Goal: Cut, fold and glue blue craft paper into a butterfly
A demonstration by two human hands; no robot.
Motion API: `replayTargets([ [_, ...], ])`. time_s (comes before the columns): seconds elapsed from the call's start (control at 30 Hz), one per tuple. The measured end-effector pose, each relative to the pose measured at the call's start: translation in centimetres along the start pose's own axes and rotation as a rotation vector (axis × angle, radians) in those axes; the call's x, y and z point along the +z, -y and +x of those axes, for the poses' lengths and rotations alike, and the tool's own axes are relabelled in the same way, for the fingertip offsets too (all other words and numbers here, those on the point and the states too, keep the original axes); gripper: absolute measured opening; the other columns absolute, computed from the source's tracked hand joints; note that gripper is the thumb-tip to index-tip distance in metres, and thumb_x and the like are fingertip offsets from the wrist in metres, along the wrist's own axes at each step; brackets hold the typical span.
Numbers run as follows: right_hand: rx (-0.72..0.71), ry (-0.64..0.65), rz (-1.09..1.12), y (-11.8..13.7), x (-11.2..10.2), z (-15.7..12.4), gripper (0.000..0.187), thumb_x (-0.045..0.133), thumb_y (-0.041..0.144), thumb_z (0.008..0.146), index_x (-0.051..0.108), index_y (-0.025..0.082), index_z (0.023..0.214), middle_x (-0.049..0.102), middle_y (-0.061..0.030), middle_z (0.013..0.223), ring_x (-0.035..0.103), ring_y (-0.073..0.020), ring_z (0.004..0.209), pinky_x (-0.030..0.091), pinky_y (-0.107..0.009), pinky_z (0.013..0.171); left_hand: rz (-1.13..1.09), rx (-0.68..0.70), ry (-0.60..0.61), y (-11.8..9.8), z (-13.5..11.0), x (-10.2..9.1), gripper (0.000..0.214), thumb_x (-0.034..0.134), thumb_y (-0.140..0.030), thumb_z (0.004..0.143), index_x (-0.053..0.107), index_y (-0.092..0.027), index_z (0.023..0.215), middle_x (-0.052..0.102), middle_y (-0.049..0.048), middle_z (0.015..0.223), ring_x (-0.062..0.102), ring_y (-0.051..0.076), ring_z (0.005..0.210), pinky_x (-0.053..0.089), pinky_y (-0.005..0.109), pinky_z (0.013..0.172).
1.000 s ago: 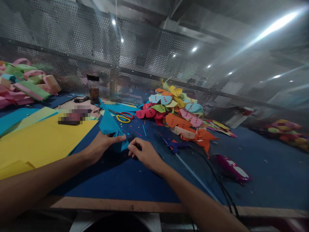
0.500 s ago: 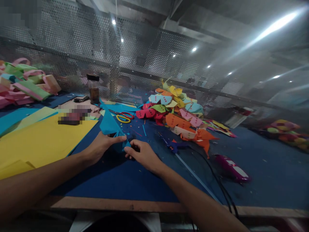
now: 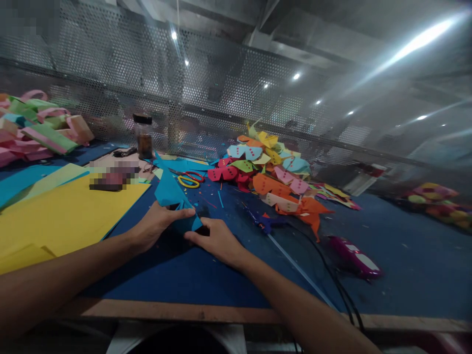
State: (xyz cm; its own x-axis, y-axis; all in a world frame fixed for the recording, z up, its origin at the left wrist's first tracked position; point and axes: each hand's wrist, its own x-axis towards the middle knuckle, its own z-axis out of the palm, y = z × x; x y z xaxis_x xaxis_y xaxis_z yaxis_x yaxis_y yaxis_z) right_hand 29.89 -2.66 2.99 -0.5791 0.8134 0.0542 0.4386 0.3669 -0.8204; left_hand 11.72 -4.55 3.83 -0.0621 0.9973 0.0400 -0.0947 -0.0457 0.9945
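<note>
A folded piece of blue paper (image 3: 169,189) stands tilted above the blue tabletop, its pointed end up and away from me. My left hand (image 3: 157,221) pinches it from the left, thumb lying across the near face and fingers hidden behind. At the paper's lower right corner, my right hand (image 3: 217,238) grips it between thumb and fingers; the fingertips are partly hidden. Just beyond the paper lie scissors (image 3: 190,181) with one yellow and one red handle loop. To the right of my right hand rests a blue glue gun (image 3: 263,221) with a clear glue stick.
Colourful folded paper shapes (image 3: 273,172) are heaped at centre back, and more paper pieces (image 3: 40,123) at far left. Yellow sheets (image 3: 73,211) cover the left side. A lidded jar (image 3: 143,137), a purple device (image 3: 356,258) and black cables (image 3: 328,265) also occupy the table.
My right thumb and fingers have shifted slightly toward me and left along the paper's lower corner, which now shows more of its blue face. The left hand keeps its pinch.
</note>
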Motion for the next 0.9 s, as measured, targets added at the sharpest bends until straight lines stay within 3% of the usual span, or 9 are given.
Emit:
replayTargets([
  [0.2, 0.009, -0.002, -0.030, -0.1, 0.1, 0.0, 0.016, 0.067, 0.019, 0.089, 0.064, 0.019, 0.073, 0.073, 0.0011, 0.069, 0.067, -0.0150, 0.066, 0.043, -0.023, 0.061, -0.009, 0.007, 0.049, 0.4, 0.0, -0.1, 0.031, 0.089, -0.041, 0.065, 0.066, -0.021, 0.064, 0.070, -0.0003, 0.071, 0.061, 0.017, 0.063, 0.050, 0.030, 0.061],
  [0.37, -0.010, 0.009, 0.045, 0.2, -0.2, -0.1, 0.026, 0.064, 0.033, 0.096, 0.066, 0.018, 0.075, 0.075, -0.0016, 0.074, 0.066, -0.0143, 0.066, 0.047, -0.024, 0.064, -0.044, 0.022, 0.063, 0.8, 0.4, -0.5, 0.031, 0.090, -0.043, 0.066, 0.068, -0.021, 0.067, 0.073, 0.0007, 0.075, 0.065, 0.019, 0.068, 0.052, 0.031, 0.065],
  [0.5, -0.036, 0.044, 0.115, 0.0, -0.3, -0.1, 0.033, 0.054, 0.032, 0.102, 0.065, 0.017, 0.075, 0.075, -0.0028, 0.073, 0.062, -0.0120, 0.061, 0.047, -0.023, 0.063, -0.078, 0.035, 0.046, 1.0, 0.7, -0.7, 0.032, 0.091, -0.041, 0.064, 0.070, -0.020, 0.074, 0.074, 0.0007, 0.085, 0.066, 0.019, 0.075, 0.054, 0.032, 0.073],
  [0.7, -0.030, 0.086, 0.156, -0.3, -0.3, -0.1, 0.033, 0.052, 0.032, 0.101, 0.069, 0.016, 0.078, 0.074, -0.0030, 0.070, 0.061, -0.0115, 0.059, 0.047, -0.023, 0.062, -0.072, 0.014, 0.062, 1.0, 0.6, -0.7, 0.032, 0.091, -0.041, 0.065, 0.068, -0.019, 0.073, 0.069, -0.0015, 0.076, 0.062, 0.016, 0.066, 0.051, 0.030, 0.066],
  [0.9, -0.034, 0.088, 0.168, -0.2, -0.3, -0.2, 0.038, 0.049, 0.036, 0.102, 0.069, 0.016, 0.076, 0.073, -0.0033, 0.069, 0.061, -0.0119, 0.060, 0.047, -0.023, 0.063, -0.048, 0.040, 0.068, 0.4, 0.4, -0.6, 0.029, 0.089, -0.039, 0.067, 0.069, -0.019, 0.072, 0.070, 0.0005, 0.080, 0.061, 0.016, 0.068, 0.049, 0.031, 0.066],
])
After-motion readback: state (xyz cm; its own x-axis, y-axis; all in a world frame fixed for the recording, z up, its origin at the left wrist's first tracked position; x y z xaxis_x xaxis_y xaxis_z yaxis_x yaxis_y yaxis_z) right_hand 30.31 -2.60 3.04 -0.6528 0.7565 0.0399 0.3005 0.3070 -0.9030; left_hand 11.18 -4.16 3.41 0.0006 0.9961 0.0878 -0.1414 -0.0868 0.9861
